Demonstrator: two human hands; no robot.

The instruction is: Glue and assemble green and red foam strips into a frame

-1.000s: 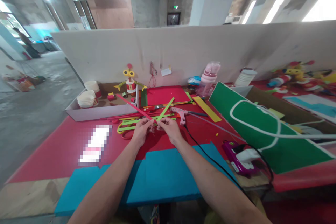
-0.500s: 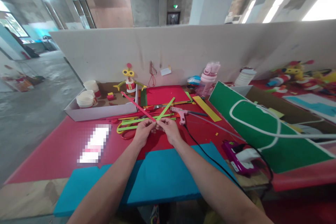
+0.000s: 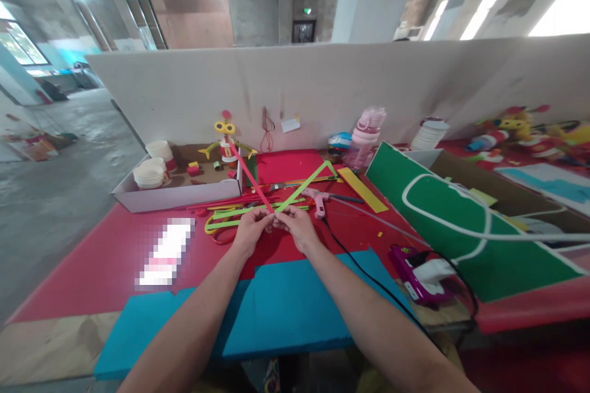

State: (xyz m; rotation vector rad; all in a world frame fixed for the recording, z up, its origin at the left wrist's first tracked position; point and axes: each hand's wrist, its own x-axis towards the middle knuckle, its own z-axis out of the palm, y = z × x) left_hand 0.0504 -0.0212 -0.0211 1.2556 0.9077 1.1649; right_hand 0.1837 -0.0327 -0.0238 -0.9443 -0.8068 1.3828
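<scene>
My left hand (image 3: 253, 230) pinches the near end of a red paper strip (image 3: 252, 178), which slants up and away to the left. Close beside it, my right hand (image 3: 297, 228) is closed on the near end of a green paper strip (image 3: 304, 185) slanting up to the right. The two ends meet between my fingertips; the exact joint is too small to make out. Beyond my hands lie more green strips (image 3: 225, 223) and yellow-and-red-handled scissors (image 3: 212, 227). A pink hot glue gun (image 3: 319, 201) rests just past my right hand.
A white box tray (image 3: 179, 194) with paper cups (image 3: 150, 175) stands left. At the back are a yellow-and-red robot figure (image 3: 225, 144) and a pink bottle (image 3: 367, 135). A green board (image 3: 415, 215) and purple power strip (image 3: 417, 279) lie right, blue foam (image 3: 295, 307) in front.
The red strip has swung toward the middle and stands steeper. More of the green strip shows, reaching farther up and right, with a bend at its far end. Both hands stay nearly in place.
</scene>
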